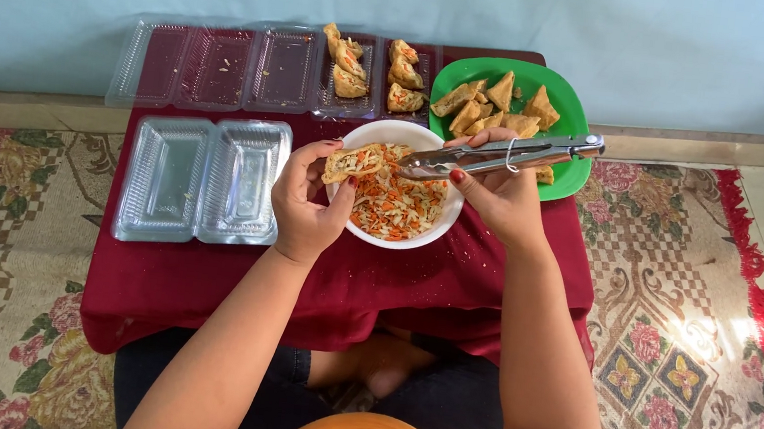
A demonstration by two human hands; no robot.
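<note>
My left hand [306, 199] holds a fried tofu piece [353, 161], split open, over the white bowl [438, 225] of shredded carrot and cabbage filling [397, 205]. Metal tongs [502, 155] are gripped in my right hand [502, 197], their tips reaching toward the tofu's opening above the bowl. Just behind my right hand, a green plate [573, 121] carries several unfilled fried tofu triangles [493, 106].
A low table under a dark red cloth [206, 272] holds clear plastic clamshell boxes: two compartments at the back contain filled tofu [350, 67], the others [206, 177] hold nothing. A patterned carpet [674, 311] surrounds the table; a pale wall stands behind.
</note>
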